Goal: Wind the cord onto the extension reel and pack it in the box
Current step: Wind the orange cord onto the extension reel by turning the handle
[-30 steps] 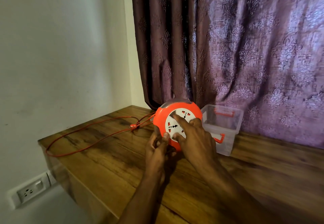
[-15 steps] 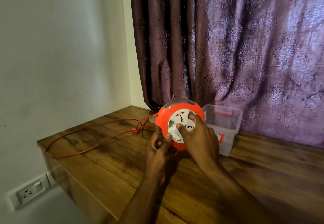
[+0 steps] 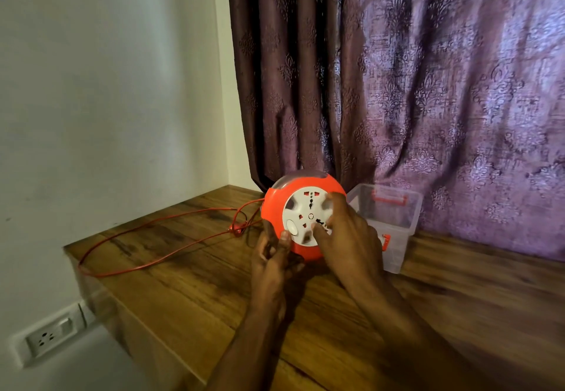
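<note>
An orange extension reel (image 3: 273, 211) with a white socket face stands on edge on the wooden table (image 3: 195, 292). My left hand (image 3: 270, 263) grips its lower left rim, thumb on the front. My right hand (image 3: 348, 237) grips the white face, with a finger in a recess at the upper right and the thumb low on the face. A thin orange cord (image 3: 146, 263) runs from the reel's left side in a long loop toward the table's left edge. Just right of the reel stands a clear plastic box (image 3: 400, 219) with orange latches, partly hidden by my right hand.
A patterned purple curtain (image 3: 428, 84) hangs behind the table. A white wall (image 3: 107, 84) is to the left, with a wall socket (image 3: 49, 337) below the table's left edge. The cord loop lies close to that edge.
The white socket face has turned under my right hand, and that hand's fingers shifted up and right. The cord loop on the table has drawn in a little toward the reel.
</note>
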